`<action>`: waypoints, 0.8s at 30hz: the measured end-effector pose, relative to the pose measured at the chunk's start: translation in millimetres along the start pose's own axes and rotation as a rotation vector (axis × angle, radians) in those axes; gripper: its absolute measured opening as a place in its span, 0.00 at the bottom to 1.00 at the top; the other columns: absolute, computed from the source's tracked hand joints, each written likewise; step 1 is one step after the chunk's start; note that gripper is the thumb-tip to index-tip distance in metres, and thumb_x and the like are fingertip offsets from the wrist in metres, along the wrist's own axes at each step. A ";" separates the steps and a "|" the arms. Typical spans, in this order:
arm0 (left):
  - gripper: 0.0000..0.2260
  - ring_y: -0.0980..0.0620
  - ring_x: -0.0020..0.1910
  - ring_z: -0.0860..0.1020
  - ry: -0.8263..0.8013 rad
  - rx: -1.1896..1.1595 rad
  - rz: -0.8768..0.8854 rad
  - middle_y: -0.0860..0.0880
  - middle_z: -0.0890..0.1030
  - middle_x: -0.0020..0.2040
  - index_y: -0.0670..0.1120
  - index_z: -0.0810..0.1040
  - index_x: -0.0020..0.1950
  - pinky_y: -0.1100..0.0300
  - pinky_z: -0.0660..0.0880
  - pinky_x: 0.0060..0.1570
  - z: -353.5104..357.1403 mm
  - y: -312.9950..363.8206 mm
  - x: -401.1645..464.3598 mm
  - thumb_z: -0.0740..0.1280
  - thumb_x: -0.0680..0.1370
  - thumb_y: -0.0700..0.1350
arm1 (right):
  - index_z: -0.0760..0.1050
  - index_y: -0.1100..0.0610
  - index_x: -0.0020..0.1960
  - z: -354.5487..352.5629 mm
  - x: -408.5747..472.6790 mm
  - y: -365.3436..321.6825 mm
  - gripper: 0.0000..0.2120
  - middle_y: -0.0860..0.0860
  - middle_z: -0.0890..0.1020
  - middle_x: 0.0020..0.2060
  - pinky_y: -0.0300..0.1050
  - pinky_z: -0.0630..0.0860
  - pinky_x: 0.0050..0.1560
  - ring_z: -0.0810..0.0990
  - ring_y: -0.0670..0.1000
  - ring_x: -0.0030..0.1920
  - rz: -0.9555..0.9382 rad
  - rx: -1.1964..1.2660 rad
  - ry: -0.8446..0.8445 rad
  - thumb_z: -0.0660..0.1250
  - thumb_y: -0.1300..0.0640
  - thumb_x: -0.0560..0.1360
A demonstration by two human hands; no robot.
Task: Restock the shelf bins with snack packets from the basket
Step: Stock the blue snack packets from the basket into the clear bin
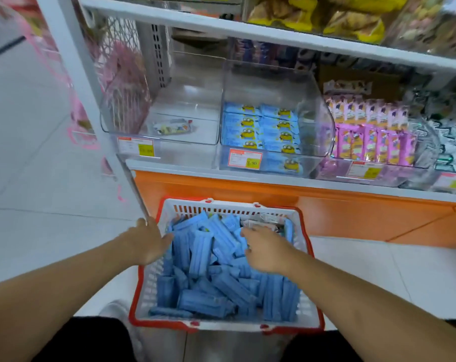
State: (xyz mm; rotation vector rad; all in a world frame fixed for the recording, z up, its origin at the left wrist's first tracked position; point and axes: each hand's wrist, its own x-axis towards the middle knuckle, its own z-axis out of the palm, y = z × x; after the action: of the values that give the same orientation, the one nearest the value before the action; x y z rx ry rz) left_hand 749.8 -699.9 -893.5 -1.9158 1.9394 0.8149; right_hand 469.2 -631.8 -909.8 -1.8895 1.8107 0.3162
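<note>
A white basket (pixel 303 231) with a red rim is sitting on the floor at the near side of the scene, in front of the shelf's orange base (pixel 352 212). It is holding a loose heap of blue snack packets (pixel 216 273), with a few silvery packets (pixel 263 222) lying at its far right corner. The left hand (pixel 148 242) is resting on the basket's left rim, fingers spread wide and holding nothing. The right hand (pixel 264 250) is reaching into the heap with fingers curled down among the blue packets; whether it is gripping one cannot be told. On the shelf beyond, the far-left clear bin (pixel 132 131) is holding only one small packet (pixel 173 126). The middle bin (pixel 323 118) beside it is partly filled with blue packets (pixel 260 131) printed with a yellow cartoon figure. The bin to the right (pixel 427 142) is standing full of upright purple packets (pixel 373 134).
</note>
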 end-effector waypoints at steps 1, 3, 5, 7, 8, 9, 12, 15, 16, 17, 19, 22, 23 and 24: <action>0.32 0.37 0.72 0.70 -0.062 0.022 0.013 0.37 0.64 0.76 0.41 0.56 0.80 0.46 0.71 0.68 6.7 -3.4 3.1 0.58 0.84 0.60 | 0.68 0.57 0.71 12.5 7.7 -4.8 0.20 0.57 0.74 0.63 0.56 0.79 0.58 0.76 0.59 0.63 0.002 -0.035 -0.054 0.62 0.52 0.82; 0.37 0.36 0.77 0.62 -0.220 0.100 0.014 0.31 0.52 0.80 0.38 0.45 0.83 0.47 0.66 0.73 13.9 -5.2 7.4 0.51 0.85 0.63 | 0.62 0.56 0.77 31.0 23.6 -16.8 0.26 0.57 0.71 0.67 0.56 0.78 0.59 0.75 0.60 0.63 0.021 -0.064 -0.092 0.60 0.47 0.84; 0.44 0.35 0.78 0.59 -0.296 0.158 0.003 0.30 0.44 0.80 0.40 0.41 0.83 0.45 0.64 0.74 14.2 -2.5 8.9 0.44 0.79 0.71 | 0.57 0.56 0.80 43.8 38.1 -30.1 0.29 0.58 0.67 0.70 0.57 0.77 0.60 0.73 0.61 0.66 0.064 -0.035 -0.042 0.60 0.45 0.84; 0.44 0.36 0.79 0.59 -0.302 0.168 0.003 0.32 0.45 0.81 0.37 0.44 0.83 0.46 0.64 0.74 9.6 2.6 9.4 0.44 0.80 0.71 | 0.56 0.57 0.79 53.8 49.4 -39.3 0.30 0.59 0.66 0.72 0.57 0.77 0.60 0.72 0.61 0.67 0.107 -0.017 0.047 0.62 0.45 0.84; 0.42 0.38 0.79 0.60 -0.302 0.190 0.026 0.33 0.49 0.81 0.36 0.48 0.83 0.48 0.64 0.74 5.3 5.6 8.4 0.44 0.83 0.68 | 0.57 0.57 0.78 57.5 53.3 -41.9 0.30 0.59 0.68 0.70 0.56 0.78 0.58 0.74 0.61 0.65 0.130 -0.001 0.079 0.63 0.45 0.84; 0.38 0.39 0.77 0.63 -0.303 0.213 0.046 0.34 0.56 0.80 0.36 0.55 0.81 0.50 0.65 0.73 -1.4 9.3 6.3 0.45 0.84 0.66 | 0.57 0.58 0.78 58.5 55.9 -43.3 0.29 0.59 0.71 0.67 0.55 0.79 0.54 0.76 0.60 0.62 0.152 0.026 0.099 0.64 0.46 0.84; 0.21 0.46 0.57 0.77 -0.271 0.316 0.176 0.45 0.78 0.59 0.46 0.76 0.64 0.54 0.74 0.58 -20.8 19.2 3.1 0.53 0.85 0.58 | 0.61 0.59 0.73 44.1 59.6 -38.9 0.24 0.57 0.78 0.53 0.56 0.78 0.40 0.80 0.57 0.47 0.180 0.138 0.052 0.65 0.52 0.83; 0.11 0.51 0.46 0.78 -0.215 0.379 0.279 0.50 0.78 0.47 0.47 0.76 0.52 0.56 0.75 0.46 -43.1 34.7 1.6 0.59 0.83 0.52 | 0.67 0.59 0.69 -9.2 50.8 -30.5 0.16 0.54 0.77 0.45 0.54 0.80 0.40 0.79 0.53 0.39 0.217 0.471 -0.091 0.63 0.56 0.84; 0.12 0.52 0.42 0.76 -0.205 0.339 0.327 0.50 0.77 0.43 0.47 0.76 0.47 0.56 0.73 0.42 -52.7 42.0 -1.7 0.59 0.83 0.53 | 0.69 0.59 0.68 -29.9 43.3 -28.5 0.13 0.54 0.77 0.47 0.55 0.83 0.44 0.80 0.53 0.42 0.222 0.622 -0.117 0.63 0.57 0.85; 0.16 0.52 0.36 0.74 -0.198 0.289 0.377 0.50 0.75 0.38 0.46 0.74 0.41 0.57 0.70 0.39 -63.2 49.7 -7.1 0.60 0.83 0.53 | 0.71 0.59 0.66 -48.9 34.1 -26.9 0.11 0.54 0.78 0.51 0.55 0.85 0.50 0.81 0.54 0.47 0.214 0.777 -0.131 0.63 0.59 0.85; 0.21 0.50 0.31 0.68 -0.199 0.174 0.469 0.48 0.71 0.32 0.44 0.71 0.35 0.56 0.66 0.36 -83.1 62.4 -17.9 0.61 0.83 0.56 | 0.75 0.62 0.63 -80.2 10.3 -23.4 0.08 0.58 0.81 0.59 0.58 0.84 0.56 0.83 0.59 0.57 0.133 1.069 -0.165 0.63 0.64 0.85; 0.23 0.52 0.31 0.74 -0.188 -0.045 0.555 0.45 0.81 0.36 0.41 0.79 0.43 0.57 0.71 0.36 -103.5 78.5 -30.8 0.62 0.83 0.59 | 0.74 0.64 0.71 -108.8 -23.7 -22.3 0.16 0.63 0.82 0.64 0.63 0.81 0.61 0.83 0.65 0.62 -0.031 1.364 -0.208 0.62 0.69 0.83; 0.21 0.54 0.33 0.79 -0.194 -0.174 0.557 0.48 0.84 0.39 0.43 0.81 0.46 0.56 0.76 0.38 -107.3 84.7 -34.0 0.62 0.83 0.59 | 0.74 0.65 0.71 -115.0 -31.6 -23.3 0.17 0.62 0.83 0.63 0.64 0.81 0.61 0.84 0.63 0.61 -0.055 1.421 -0.185 0.62 0.70 0.83; 0.18 0.55 0.37 0.83 -0.209 -0.337 0.552 0.51 0.86 0.43 0.45 0.82 0.49 0.54 0.81 0.42 -109.8 91.3 -37.3 0.64 0.83 0.59 | 0.74 0.66 0.70 -120.5 -38.4 -25.1 0.18 0.62 0.84 0.59 0.64 0.81 0.61 0.85 0.60 0.59 -0.064 1.461 -0.139 0.63 0.71 0.82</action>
State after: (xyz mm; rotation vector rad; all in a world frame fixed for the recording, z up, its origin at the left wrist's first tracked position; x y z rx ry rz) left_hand 682.4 -737.3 -767.7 -1.3661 2.3363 1.5082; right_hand 469.8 -659.3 -783.8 -0.8049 1.1945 -0.7149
